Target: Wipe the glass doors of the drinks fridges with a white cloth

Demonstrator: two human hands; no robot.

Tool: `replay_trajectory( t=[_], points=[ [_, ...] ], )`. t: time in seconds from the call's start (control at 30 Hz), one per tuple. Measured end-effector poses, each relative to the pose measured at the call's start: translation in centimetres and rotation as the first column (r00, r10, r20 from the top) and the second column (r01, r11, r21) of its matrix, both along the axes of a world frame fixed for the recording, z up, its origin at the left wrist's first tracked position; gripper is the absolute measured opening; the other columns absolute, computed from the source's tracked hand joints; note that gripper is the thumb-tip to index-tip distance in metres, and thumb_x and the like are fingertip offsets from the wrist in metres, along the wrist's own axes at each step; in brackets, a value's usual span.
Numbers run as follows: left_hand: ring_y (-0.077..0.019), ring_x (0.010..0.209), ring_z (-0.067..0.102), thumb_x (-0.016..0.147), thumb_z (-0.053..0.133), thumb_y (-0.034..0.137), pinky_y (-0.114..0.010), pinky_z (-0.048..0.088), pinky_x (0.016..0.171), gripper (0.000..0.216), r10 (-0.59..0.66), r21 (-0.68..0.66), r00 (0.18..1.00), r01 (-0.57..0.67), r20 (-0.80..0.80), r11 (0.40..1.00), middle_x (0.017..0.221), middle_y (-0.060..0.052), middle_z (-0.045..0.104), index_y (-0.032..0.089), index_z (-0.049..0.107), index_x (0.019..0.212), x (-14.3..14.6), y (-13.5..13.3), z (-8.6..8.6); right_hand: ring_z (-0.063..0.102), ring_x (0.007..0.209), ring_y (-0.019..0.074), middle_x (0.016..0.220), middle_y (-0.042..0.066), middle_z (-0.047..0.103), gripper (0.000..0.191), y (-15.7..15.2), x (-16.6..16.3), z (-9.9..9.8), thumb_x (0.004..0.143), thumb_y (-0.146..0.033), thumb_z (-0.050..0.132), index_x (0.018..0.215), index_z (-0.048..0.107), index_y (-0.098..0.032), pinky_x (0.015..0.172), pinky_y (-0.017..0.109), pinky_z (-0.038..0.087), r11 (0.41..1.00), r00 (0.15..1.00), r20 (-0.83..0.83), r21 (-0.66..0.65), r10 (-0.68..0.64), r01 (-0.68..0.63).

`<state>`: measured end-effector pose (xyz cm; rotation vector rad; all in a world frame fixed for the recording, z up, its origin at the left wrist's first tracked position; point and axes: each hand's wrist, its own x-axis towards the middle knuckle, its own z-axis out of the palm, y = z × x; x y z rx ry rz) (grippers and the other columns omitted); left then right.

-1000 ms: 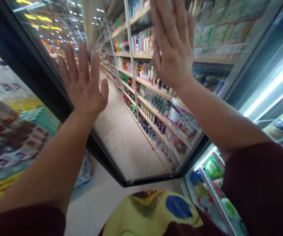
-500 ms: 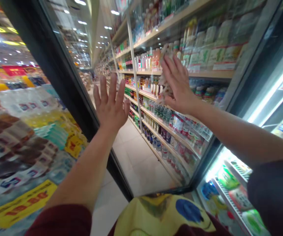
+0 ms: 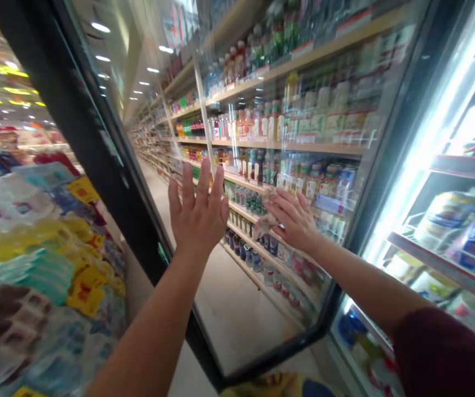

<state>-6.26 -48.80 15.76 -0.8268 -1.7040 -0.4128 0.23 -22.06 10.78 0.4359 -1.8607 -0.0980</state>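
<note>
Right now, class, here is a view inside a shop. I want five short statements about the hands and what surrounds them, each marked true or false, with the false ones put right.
1. The left hand is open with its fingers spread. True.
2. The right hand is empty. False: it presses a crumpled cloth against the glass door.
3. The left hand grips a bottle. False: it holds nothing.
4. Shelves of bottles show through the glass. True.
5. The cooler's light strip is switched off. False: it glows brightly.
</note>
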Motion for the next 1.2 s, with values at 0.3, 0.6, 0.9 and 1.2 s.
replay_trajectory(
  t=[0.3,0.6,0.9,1.2],
  points=[
    [-0.0287,0.16,0.009,0.102,0.056,0.03,-0.057,0.004,0.134,0.078,-0.048,0.011,0.998,0.048,-0.04,0.999,0.17,0.002,0.02,0.039,0.015,0.168,-0.3,-0.1,0.0,0.014,0.162,0.0311,0.173,0.007,0.018,0.086,-3.2,-0.8,0.1,0.095,-0.023,0.043,0.17,0.002,-0.027,0.128,0.064,0.034,0.937,0.979,-0.09,-0.316,-0.185,0.147],
    [-0.0274,0.161,0.004,0.105,0.055,0.028,-0.053,0.002,0.132,0.075,-0.054,-0.032,0.997,0.052,-0.061,0.998,0.172,-0.002,0.016,0.033,0.016,0.169,-0.2,-0.4,-0.1,0.012,0.163,0.026,0.173,0.008,0.017,0.064,-2.6,-0.8,-0.3,0.109,-0.031,0.035,0.169,0.015,-0.024,0.135,0.054,0.018,0.916,0.973,-0.003,-0.339,-0.231,0.216],
    [-0.0326,0.161,0.005,0.105,0.059,0.035,-0.058,0.005,0.13,0.072,-0.079,-0.085,0.992,0.071,-0.098,0.994,0.172,-0.005,0.016,0.03,0.023,0.167,0.2,-1.0,0.2,0.008,0.164,0.0257,0.171,0.009,0.024,0.07,-9.5,0.4,-7.0,0.102,-0.016,0.043,0.169,0.02,-0.023,0.133,0.052,0.027,0.958,0.937,0.231,-0.182,0.261,-0.221],
    [-0.0301,0.146,0.047,0.104,0.059,0.052,-0.048,0.026,0.126,0.054,-0.352,-0.581,0.928,0.219,-0.125,0.784,0.15,-0.005,0.058,0.024,0.052,0.15,0.4,-3.3,-0.4,0.062,0.124,0.0234,0.136,0.008,0.063,0.063,-11.6,0.5,-4.5,0.072,-0.025,0.075,0.134,0.065,-0.024,0.105,0.035,0.057,0.022,0.716,-0.201,-0.957,0.668,-0.289]
  ],
)
